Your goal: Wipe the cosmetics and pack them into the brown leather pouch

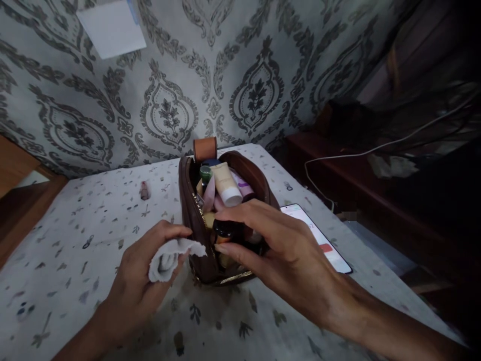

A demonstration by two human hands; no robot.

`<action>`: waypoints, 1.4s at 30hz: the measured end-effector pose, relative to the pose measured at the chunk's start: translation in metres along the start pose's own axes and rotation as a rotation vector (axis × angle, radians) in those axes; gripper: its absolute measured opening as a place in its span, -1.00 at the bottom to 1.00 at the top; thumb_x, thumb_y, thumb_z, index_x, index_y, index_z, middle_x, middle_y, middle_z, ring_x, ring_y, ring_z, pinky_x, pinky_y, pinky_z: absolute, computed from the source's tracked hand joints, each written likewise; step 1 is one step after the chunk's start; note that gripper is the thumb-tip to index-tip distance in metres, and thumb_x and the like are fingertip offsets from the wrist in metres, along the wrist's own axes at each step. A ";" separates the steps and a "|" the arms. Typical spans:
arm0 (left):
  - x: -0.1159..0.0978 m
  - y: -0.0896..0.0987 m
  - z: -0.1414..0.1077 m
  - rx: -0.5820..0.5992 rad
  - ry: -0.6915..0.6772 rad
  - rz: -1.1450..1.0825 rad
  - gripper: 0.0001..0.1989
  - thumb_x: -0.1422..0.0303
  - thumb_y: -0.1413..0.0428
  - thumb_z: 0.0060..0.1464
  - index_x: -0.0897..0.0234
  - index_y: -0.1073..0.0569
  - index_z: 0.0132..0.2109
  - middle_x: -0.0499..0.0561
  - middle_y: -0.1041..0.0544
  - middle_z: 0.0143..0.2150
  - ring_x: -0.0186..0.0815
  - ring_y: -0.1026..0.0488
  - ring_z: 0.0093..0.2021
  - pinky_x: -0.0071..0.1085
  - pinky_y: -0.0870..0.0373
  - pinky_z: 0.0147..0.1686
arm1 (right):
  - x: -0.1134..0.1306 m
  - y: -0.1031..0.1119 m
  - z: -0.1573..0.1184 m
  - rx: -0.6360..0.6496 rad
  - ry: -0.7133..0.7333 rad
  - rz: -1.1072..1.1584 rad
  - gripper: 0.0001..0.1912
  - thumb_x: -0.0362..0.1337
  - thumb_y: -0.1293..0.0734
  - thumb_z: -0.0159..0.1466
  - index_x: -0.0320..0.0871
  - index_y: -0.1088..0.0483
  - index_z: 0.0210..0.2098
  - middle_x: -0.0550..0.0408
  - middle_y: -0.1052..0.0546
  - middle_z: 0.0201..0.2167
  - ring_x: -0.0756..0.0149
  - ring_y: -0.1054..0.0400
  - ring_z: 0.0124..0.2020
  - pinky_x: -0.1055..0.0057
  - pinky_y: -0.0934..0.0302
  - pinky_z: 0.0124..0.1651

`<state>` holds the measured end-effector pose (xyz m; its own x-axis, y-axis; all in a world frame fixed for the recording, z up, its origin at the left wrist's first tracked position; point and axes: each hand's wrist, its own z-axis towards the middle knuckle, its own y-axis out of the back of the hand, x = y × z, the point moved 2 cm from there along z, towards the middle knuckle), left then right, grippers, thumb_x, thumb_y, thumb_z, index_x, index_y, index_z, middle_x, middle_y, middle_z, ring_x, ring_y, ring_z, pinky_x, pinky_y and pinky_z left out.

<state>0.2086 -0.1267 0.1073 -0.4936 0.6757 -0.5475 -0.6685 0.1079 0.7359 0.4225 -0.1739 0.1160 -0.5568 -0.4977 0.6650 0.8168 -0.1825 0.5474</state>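
Bare right hand (293, 250), entering from the lower right of the frame, has its grip clamped on a small, glossy, black-topped container (224, 229), pinched between thumb and fingers at the frame's centre. That container is within the mouth of an unzipped dark-brown leather pouch with a gold zip (191, 225). At lower left, the bare left hand (137, 263) has its grip closed around a crumpled white tissue (165, 260), beside the pouch's near wall. Higher in the pouch sit a cream tube with a white cap (223, 179) and a green-capped bottle (205, 173). Right of centre, a lit smartphone (334, 258) lies on the leaf-patterned white surface (93, 286).
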 end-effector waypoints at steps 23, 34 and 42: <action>0.011 -0.017 -0.014 -0.026 0.040 -0.113 -0.69 0.41 -0.09 0.25 0.02 -0.35 0.10 -0.06 -0.55 -0.08 -0.35 -0.54 -0.10 -0.55 -0.46 -0.16 | -0.013 -0.012 0.008 0.066 -0.082 -0.007 -0.55 -0.42 -0.51 0.17 -0.07 -0.40 0.01 0.09 -0.53 -0.08 0.27 -0.49 -0.07 0.40 -0.43 -0.03; 0.021 -0.017 -0.016 -0.077 0.246 -0.139 -0.68 0.25 -0.08 0.27 0.04 -0.36 0.14 -0.01 -0.52 -0.11 -0.28 -0.55 -0.16 -0.48 -0.50 -0.23 | -0.009 -0.005 0.012 0.246 -0.061 -0.004 -0.59 -0.39 -0.38 0.32 -0.02 -0.35 0.13 0.06 -0.49 0.01 0.28 -0.44 0.02 0.38 -0.38 0.04; 0.026 -0.025 -0.003 -0.066 0.288 -0.215 -0.60 0.17 -0.03 0.29 0.09 -0.41 0.22 0.09 -0.44 0.24 -0.13 -0.39 0.25 -0.28 -0.43 0.13 | -0.002 0.009 0.006 0.373 -0.060 0.057 -0.22 -0.53 -0.27 0.31 0.13 0.02 0.39 0.03 -0.31 0.30 0.21 -0.25 0.30 0.23 -0.27 0.26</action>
<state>0.2112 -0.1136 0.0732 -0.4682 0.4083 -0.7836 -0.8039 0.1714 0.5696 0.4302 -0.1695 0.1225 -0.5293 -0.4454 0.7221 0.7414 0.1709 0.6489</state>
